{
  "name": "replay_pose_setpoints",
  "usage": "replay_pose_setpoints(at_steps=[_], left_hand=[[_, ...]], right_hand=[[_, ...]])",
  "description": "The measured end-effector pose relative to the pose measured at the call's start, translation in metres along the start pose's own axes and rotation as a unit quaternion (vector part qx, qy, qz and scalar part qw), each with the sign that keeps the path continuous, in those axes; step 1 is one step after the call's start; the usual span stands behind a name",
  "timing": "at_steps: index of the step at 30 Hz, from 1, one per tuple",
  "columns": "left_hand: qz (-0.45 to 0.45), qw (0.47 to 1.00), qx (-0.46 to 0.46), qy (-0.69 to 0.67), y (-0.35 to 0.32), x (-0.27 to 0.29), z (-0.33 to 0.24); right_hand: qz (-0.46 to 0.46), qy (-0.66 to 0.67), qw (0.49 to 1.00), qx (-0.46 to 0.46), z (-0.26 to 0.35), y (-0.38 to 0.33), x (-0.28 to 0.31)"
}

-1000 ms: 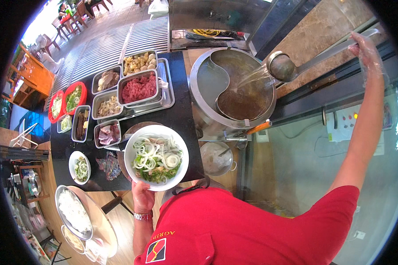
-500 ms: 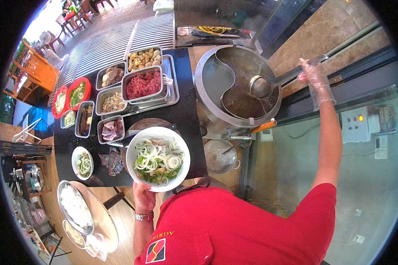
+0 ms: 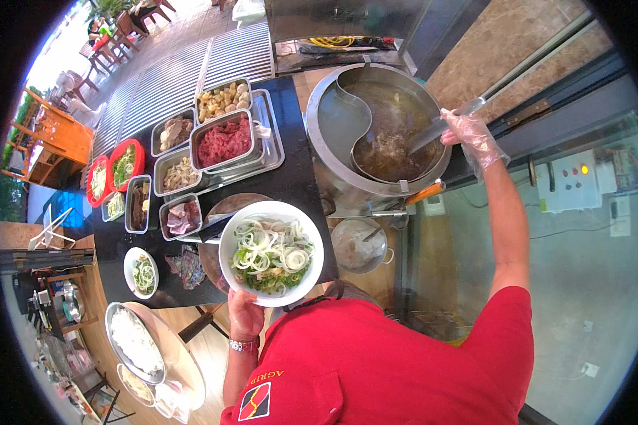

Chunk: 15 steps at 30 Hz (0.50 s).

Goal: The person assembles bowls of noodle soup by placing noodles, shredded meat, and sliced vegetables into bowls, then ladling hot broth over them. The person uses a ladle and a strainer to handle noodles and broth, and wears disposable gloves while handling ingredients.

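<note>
left hand [image 3: 244,314] holds white bowl [image 3: 228,237] by worktop's [image 3: 298,170] near right corner; onion [image 3: 259,241] and greens [image 3: 262,281] in, broth unconfirmed. right hand [image 3: 473,136] grips ladle [image 3: 425,136], head sunk in pot [image 3: 337,188].

Bright daylight, upper left washed out; pale glare on wood floor [image 3: 215,345]; straight edges bowed toward black border.

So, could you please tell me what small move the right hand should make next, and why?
Probably raise the ladle: its head is hidden under the darker broth in the pot, the right hand grips its handle, and the left hand holds a white bowl of onion and greens.
</note>
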<state>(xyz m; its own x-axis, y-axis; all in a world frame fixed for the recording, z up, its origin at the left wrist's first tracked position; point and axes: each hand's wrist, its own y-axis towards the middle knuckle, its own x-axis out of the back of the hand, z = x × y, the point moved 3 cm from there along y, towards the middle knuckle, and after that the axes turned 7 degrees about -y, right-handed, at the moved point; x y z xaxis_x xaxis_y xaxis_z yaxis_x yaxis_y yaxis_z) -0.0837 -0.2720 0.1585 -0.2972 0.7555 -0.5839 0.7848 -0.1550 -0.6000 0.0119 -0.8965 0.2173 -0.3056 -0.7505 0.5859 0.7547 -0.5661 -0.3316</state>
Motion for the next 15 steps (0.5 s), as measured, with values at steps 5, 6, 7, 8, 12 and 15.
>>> replay_pose_setpoints(at_steps=[5,6,7,8,12,15], left_hand=[[-0.008,1.000,0.008,-0.005,0.000,0.005,-0.001],[0.004,1.000,0.005,0.001,-0.001,0.005,-0.002],[0.016,1.000,0.002,0.007,-0.002,0.004,-0.002],[0.026,1.000,-0.003,0.016,-0.003,0.004,-0.005],[-0.005,1.000,-0.014,0.002,-0.002,0.004,-0.008],[-0.001,1.000,-0.020,0.000,-0.001,0.002,-0.010]], right_hand=[[-0.020,0.134,0.991,-0.002,-0.045,0.018,0.015],[-0.035,0.143,0.989,-0.014,-0.051,0.019,0.021],[-0.057,0.152,0.986,-0.032,-0.052,0.019,0.028],[-0.055,0.156,0.986,-0.036,-0.053,0.019,0.031],[-0.088,0.140,0.986,-0.033,-0.026,0.008,0.066],[-0.093,0.111,0.989,-0.009,0.004,-0.004,0.088]])
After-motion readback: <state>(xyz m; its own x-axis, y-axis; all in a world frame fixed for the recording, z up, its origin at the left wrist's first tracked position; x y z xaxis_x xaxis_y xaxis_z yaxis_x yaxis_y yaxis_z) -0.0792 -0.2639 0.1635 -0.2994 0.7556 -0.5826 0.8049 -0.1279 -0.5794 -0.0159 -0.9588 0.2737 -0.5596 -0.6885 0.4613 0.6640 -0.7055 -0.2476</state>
